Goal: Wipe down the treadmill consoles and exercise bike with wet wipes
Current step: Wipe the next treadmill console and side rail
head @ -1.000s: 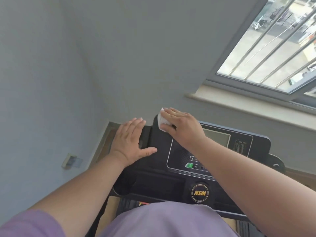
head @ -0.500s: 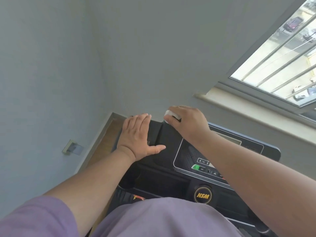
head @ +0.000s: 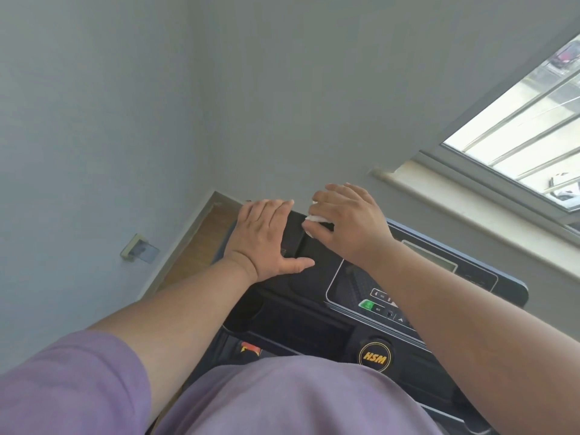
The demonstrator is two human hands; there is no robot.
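A white wet wipe (head: 315, 219) is pinched between the curled fingers and thumb of the right hand (head: 351, 226) and pressed against the upper left corner of the black treadmill console (head: 314, 277). The left hand (head: 266, 238) is laid flat just beside it — fingers straight and together, thumb spread — on the console's left edge.

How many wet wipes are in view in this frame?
1. A bunched white wet wipe is gripped in the right hand at the upper left edge of the treadmill console. The left hand lies flat and holds none; more could be hidden under the hands.
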